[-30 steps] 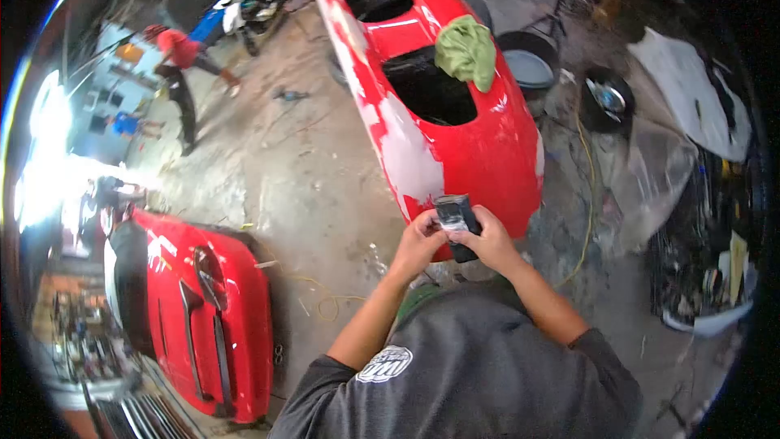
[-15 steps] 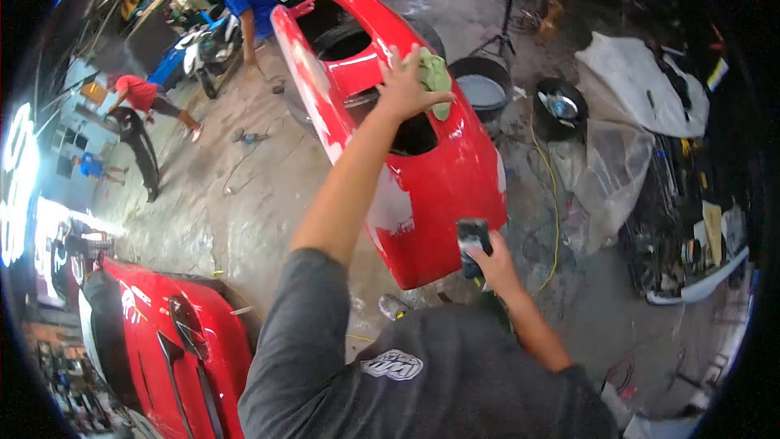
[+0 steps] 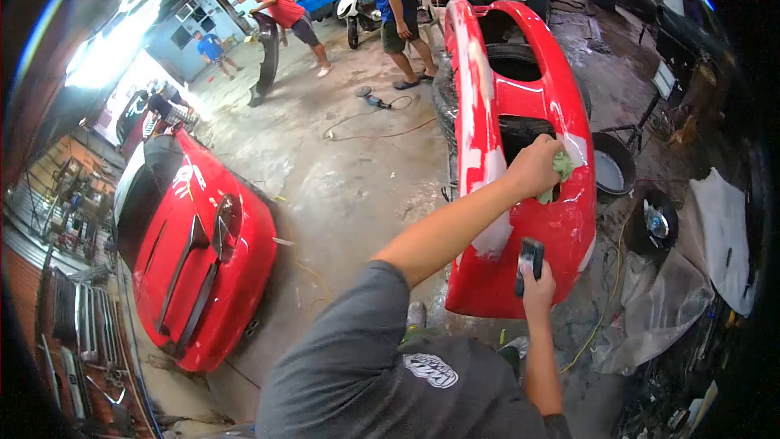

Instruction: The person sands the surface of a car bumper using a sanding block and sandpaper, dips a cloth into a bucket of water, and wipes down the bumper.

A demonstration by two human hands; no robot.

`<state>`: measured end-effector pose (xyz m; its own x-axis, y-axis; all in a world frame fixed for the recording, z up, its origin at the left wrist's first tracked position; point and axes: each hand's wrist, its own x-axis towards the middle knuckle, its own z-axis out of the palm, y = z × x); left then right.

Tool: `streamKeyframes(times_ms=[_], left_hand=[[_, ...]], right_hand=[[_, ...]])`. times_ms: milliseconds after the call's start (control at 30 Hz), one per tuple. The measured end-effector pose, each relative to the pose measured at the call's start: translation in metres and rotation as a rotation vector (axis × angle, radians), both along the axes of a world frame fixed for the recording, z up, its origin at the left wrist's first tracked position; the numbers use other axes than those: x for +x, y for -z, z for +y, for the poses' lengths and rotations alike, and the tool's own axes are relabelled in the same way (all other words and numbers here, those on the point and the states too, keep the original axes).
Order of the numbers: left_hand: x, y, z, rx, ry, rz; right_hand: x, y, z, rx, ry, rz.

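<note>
Probably limp and light, the green cloth [image 3: 563,165] by the nearer opening's edge on the red bumper [image 3: 569,223] suits bunching; the left hand [image 3: 536,164] has fingers closed on it. Over the near end, the right hand [image 3: 539,284] clamps a dark, likely stiff block [image 3: 530,258] by its sides.

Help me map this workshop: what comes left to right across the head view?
Glossy red car, blue corded power tool, white-patched red bumper, round black tub, white curved panel.

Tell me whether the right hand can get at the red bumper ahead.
Probably yes: the right hand appears close to the red bumper, with only the dark block it holds in the way.
</note>
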<state>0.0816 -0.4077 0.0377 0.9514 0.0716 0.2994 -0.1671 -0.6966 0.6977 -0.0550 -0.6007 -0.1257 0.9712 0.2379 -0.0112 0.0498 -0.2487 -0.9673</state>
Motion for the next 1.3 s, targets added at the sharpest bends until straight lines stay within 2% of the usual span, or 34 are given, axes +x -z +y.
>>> streamKeyframes(times_ms=[133, 233, 300, 400, 500, 600, 667, 700, 833, 900, 1000, 1200, 1300], left_hand=[[-0.064, -0.023, 0.035, 0.093, 0.089, -0.015], [-0.09, -0.023, 0.05, 0.164, 0.1, 0.033], [-0.097, -0.019, 0.048, 0.185, 0.073, 0.1], [-0.084, 0.007, 0.059, 0.275, 0.045, 0.048], [-0.072, -0.008, 0.081, 0.335, 0.077, 0.042], [-0.046, 0.005, 0.105, 0.331, 0.097, -0.061], [-0.034, 0.029, 0.127, 0.359, 0.243, -0.277], [-0.035, 0.033, 0.127, 0.416, 0.199, -0.257], [-0.041, 0.039, 0.125, 0.438, 0.093, -0.406], [-0.033, 0.022, 0.126, 0.63, 0.055, -0.435], [0.002, 0.019, 0.128, 0.452, 0.005, -0.331], [0.022, 0.018, 0.14, 0.391, 0.042, -0.24], [0.026, 0.025, 0.15, 0.375, 0.108, -0.287]], right_hand=[[0.012, -0.034, 0.074, 0.036, 0.09, -0.141], [0.021, -0.032, 0.101, -0.014, 0.107, -0.155], [0.028, -0.025, 0.108, -0.071, 0.127, -0.22], [0.026, -0.029, 0.109, -0.123, 0.121, -0.333], [0.023, -0.028, 0.1, -0.198, 0.074, -0.354], [0.018, -0.023, 0.094, -0.189, 0.067, -0.381], [0.014, -0.014, 0.093, -0.256, 0.052, -0.384], [0.01, -0.005, 0.083, -0.308, 0.064, -0.369], [-0.015, 0.03, 0.059, -0.213, 0.121, -0.383], [-0.025, 0.035, 0.047, -0.187, 0.152, -0.314], [-0.026, 0.027, 0.043, -0.166, 0.176, -0.286], [0.046, -0.058, 0.095, -0.017, 0.155, -0.439], [0.059, -0.057, 0.114, -0.084, 0.218, -0.491]])
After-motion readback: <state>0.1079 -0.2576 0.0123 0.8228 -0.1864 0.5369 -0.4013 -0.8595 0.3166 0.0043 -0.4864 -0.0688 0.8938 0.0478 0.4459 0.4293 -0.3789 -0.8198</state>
